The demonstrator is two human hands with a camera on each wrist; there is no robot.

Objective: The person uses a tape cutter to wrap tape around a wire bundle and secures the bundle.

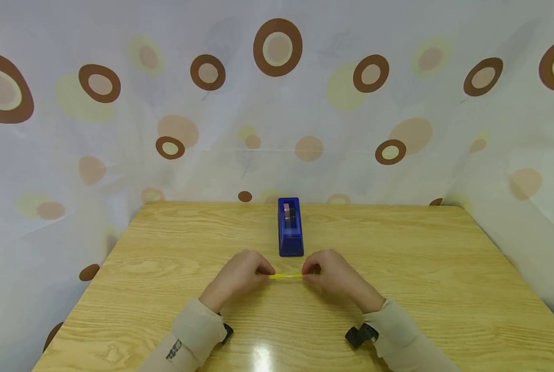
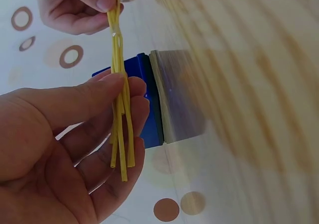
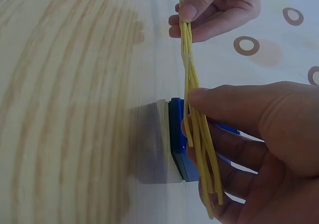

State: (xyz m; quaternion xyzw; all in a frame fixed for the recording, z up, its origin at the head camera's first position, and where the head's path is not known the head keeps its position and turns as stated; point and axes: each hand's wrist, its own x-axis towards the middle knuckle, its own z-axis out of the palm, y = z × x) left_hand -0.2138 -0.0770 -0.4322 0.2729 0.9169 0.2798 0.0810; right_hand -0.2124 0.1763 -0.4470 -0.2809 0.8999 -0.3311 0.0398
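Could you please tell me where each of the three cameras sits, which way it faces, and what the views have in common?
Head: worn high, facing forward and down at the table; both forearms, left hand and right hand show.
Left wrist: looks along the left palm toward the yellow strands; the right hand's fingertips show.
Right wrist: looks along the right palm; the left hand's fingertips show.
Shared: all show the strands pinched between both hands and the blue tape dispenser.
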